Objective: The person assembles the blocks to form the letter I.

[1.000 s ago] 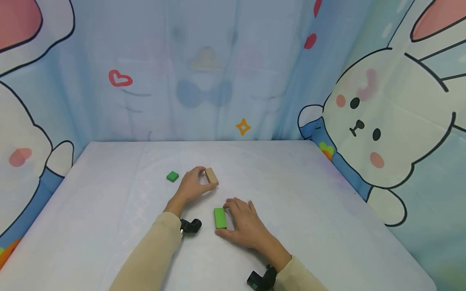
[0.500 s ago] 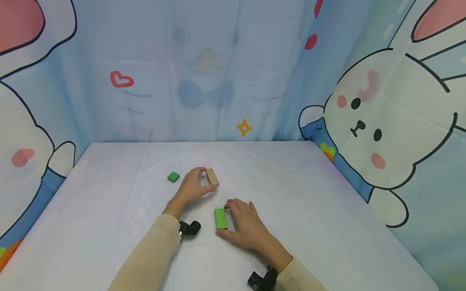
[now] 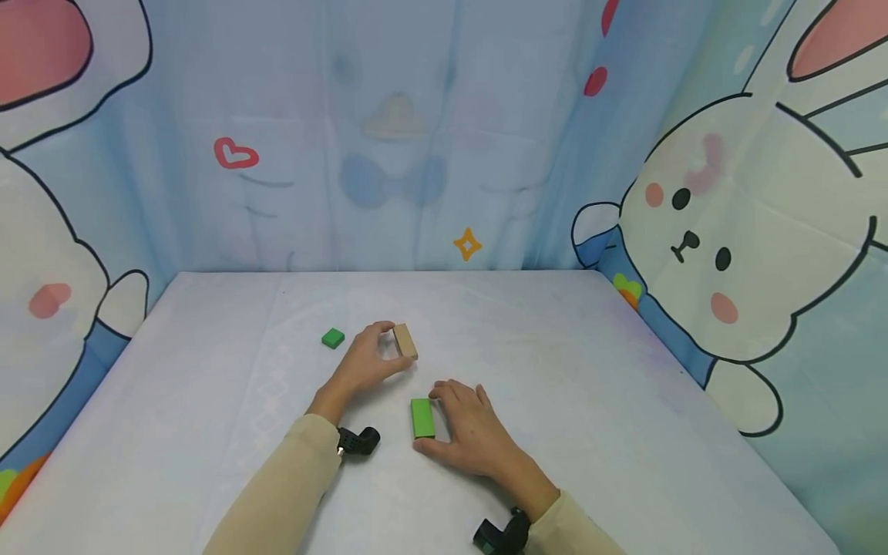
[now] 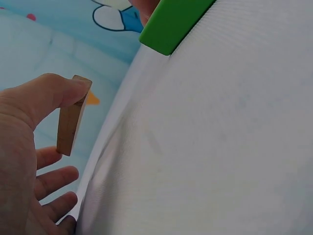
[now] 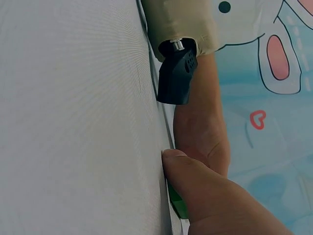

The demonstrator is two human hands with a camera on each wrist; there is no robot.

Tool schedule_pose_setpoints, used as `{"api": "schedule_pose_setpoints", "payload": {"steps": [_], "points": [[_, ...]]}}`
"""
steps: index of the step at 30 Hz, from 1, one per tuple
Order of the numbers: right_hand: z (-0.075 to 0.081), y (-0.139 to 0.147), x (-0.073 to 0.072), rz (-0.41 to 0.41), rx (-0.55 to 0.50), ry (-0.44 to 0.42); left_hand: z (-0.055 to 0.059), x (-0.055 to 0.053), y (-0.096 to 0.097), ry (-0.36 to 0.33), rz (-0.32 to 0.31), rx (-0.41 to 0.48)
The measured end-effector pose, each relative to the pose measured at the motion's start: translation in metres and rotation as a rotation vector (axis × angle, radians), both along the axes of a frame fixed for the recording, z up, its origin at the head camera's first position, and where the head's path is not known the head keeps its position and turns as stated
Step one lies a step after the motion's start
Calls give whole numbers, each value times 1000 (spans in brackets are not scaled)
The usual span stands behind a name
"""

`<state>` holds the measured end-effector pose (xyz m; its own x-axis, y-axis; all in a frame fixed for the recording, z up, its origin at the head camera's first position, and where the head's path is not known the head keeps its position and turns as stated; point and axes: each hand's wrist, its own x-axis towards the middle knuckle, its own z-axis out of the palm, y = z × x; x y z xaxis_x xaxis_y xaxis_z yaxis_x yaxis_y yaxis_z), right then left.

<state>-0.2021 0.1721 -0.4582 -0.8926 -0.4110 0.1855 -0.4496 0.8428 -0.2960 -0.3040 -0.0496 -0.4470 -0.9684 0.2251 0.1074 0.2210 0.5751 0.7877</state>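
Observation:
In the head view my left hand [image 3: 368, 360] pinches a plain wooden block [image 3: 405, 341] between thumb and fingers at its two ends. The left wrist view shows the thumb on top of this wooden block [image 4: 72, 120] and a fingertip under its lower end, with the other fingers loosely bent. Nearer to me, my right hand [image 3: 474, 432] grips a light green block [image 3: 422, 418], thumb at its near end and fingertips at its far end. Most of that green block [image 5: 177, 203] is hidden behind the thumb in the right wrist view.
A small darker green block [image 3: 333, 338] lies on the white-covered table [image 3: 555, 370], left of my left hand. A curtain [image 3: 388, 139] with cartoon rabbits hangs behind the table and along its sides. Black wrist cameras [image 3: 359, 442] sit at both cuffs.

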Motion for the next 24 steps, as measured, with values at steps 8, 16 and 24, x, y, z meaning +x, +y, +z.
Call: {"api": "schedule_pose_setpoints", "payload": {"steps": [8, 16, 24], "points": [[-1, 0, 0, -9, 6, -3, 2, 5, 0, 2, -9, -8], [0, 0, 1, -12, 14, -4, 4, 10, 0, 1, -19, -2], [0, 0, 1, -5, 3, 0, 7, 14, -1, 0, -35, -22]]}}
